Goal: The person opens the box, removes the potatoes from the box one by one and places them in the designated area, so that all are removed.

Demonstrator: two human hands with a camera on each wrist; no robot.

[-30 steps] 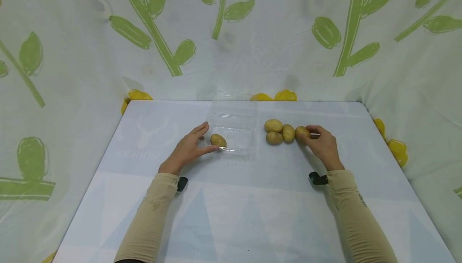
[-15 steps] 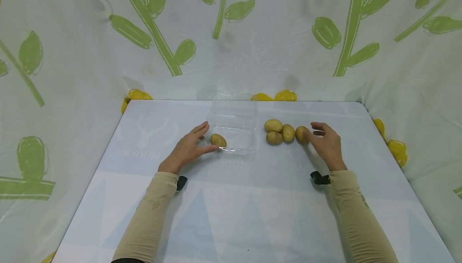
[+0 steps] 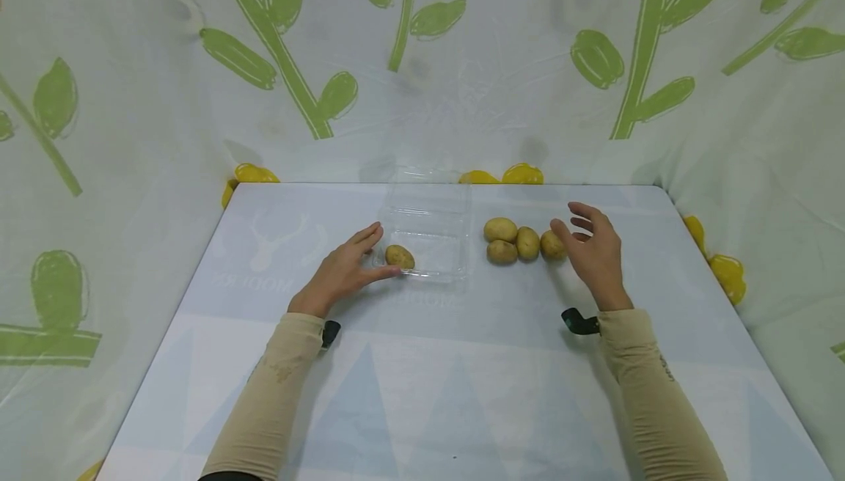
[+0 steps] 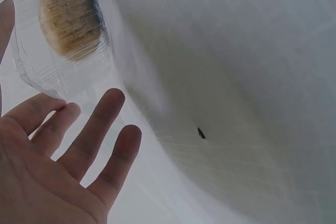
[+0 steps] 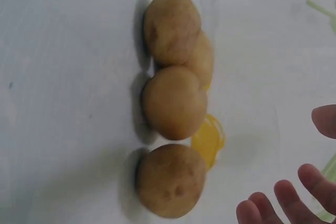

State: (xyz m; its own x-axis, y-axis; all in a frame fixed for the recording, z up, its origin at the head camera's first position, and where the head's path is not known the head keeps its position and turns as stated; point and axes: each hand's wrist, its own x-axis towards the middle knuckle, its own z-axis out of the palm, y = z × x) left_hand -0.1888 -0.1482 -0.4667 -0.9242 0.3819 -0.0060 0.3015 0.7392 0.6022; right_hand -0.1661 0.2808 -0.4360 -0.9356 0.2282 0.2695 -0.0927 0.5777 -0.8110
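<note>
A clear plastic clamshell box (image 3: 438,252) stands at the middle back of the table, its lid (image 3: 428,193) tipped back. One potato (image 3: 399,256) lies in its front left corner. My left hand (image 3: 343,273) is at that corner, with the thumb along the front rim and the fingers stretched by the left side. In the left wrist view, a fingertip (image 4: 59,103) meets the box's edge. To the right sits a cluster of potatoes (image 3: 527,243). My right hand (image 3: 594,255) hovers beside the rightmost potato (image 3: 551,245), fingers spread and holding nothing.
The white patterned table (image 3: 455,393) ends at a floral curtain (image 3: 515,92) close behind the box. Black wrist cameras (image 3: 581,322) stick out from both sleeves.
My right hand has let go of the rightmost potato and lifted up and slightly away from it. That potato rests by the others. The left hand and the box stay put.
</note>
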